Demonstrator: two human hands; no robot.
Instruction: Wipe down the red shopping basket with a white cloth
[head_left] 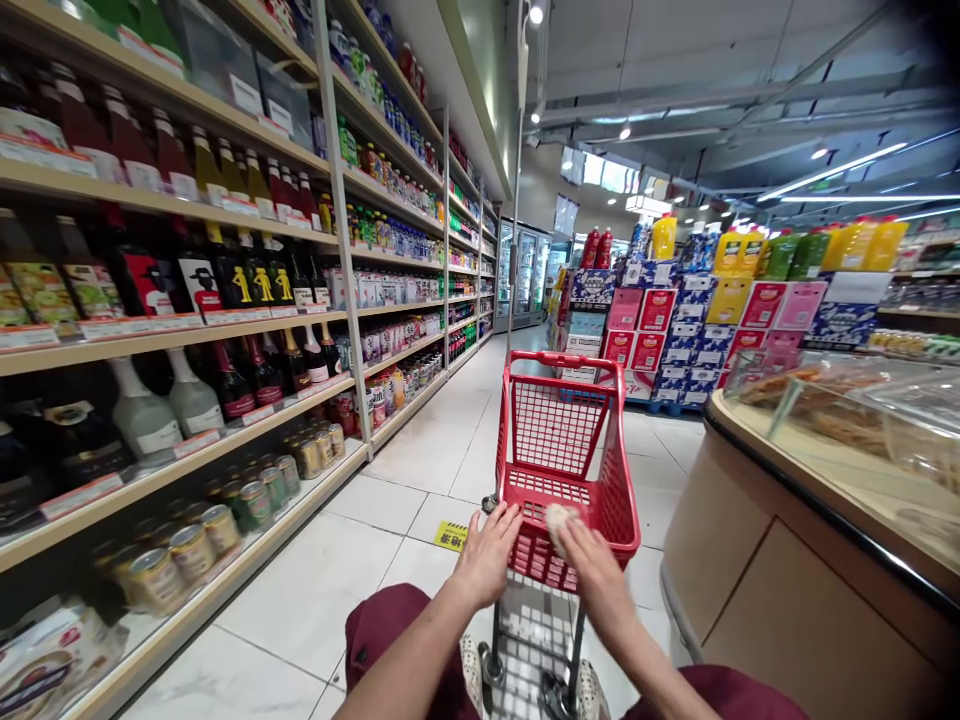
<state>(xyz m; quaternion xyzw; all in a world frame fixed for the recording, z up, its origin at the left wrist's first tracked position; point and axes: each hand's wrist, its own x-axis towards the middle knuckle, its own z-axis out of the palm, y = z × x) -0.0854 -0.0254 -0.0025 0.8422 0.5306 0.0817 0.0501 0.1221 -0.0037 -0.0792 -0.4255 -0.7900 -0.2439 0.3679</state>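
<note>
A small red plastic shopping cart [559, 430] stands before my knees, its basket of open mesh on a metal frame with black wheels. My left hand [489, 552] rests at the near left corner of the basket rim, fingers stretched out and touching it. Pressed under the fingers of my right hand [598, 575] is a crumpled whitish cloth [561, 522], held against the near rim. The cart's basket holds nothing that I can see. My palms face down, so their undersides are hidden.
Shelves of bottles [214, 385] and cans [191, 550] line the left side. A yellow floor sign [450, 535] lies left of the cart. At right stands a curved counter [780, 550] with clear covers. Stacked drink boxes [694, 345] rise ahead.
</note>
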